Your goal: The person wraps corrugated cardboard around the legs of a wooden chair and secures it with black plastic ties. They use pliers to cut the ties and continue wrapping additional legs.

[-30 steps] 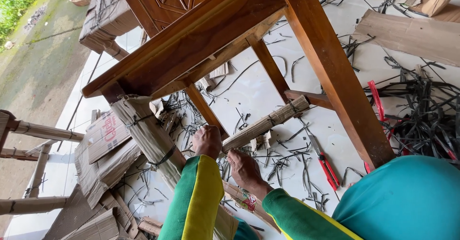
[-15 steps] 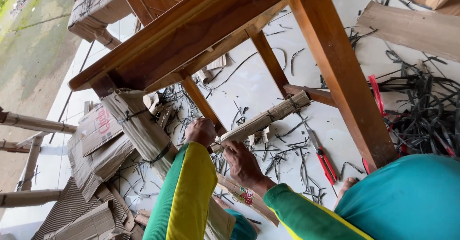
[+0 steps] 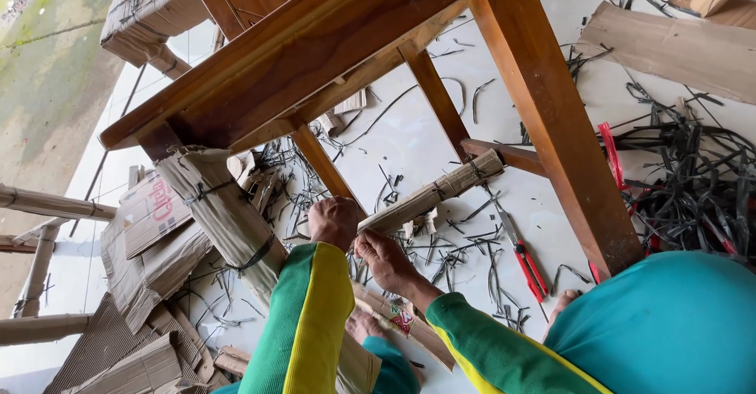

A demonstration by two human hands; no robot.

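Flattened brown cardboard box panel with red printed lettering (image 3: 153,209) lies on the white floor, left of the cardboard-wrapped table leg (image 3: 228,221). A small colourful printed wrapper or label (image 3: 398,314) sits on cardboard just below the right hand (image 3: 386,258). Plain brown cardboard sheet (image 3: 669,48) lies upper right. No signs or screens.

Left hand (image 3: 334,221) curled closed beside the right hand (image 3: 383,257), whose fingers (image 3: 364,244) pinch together.
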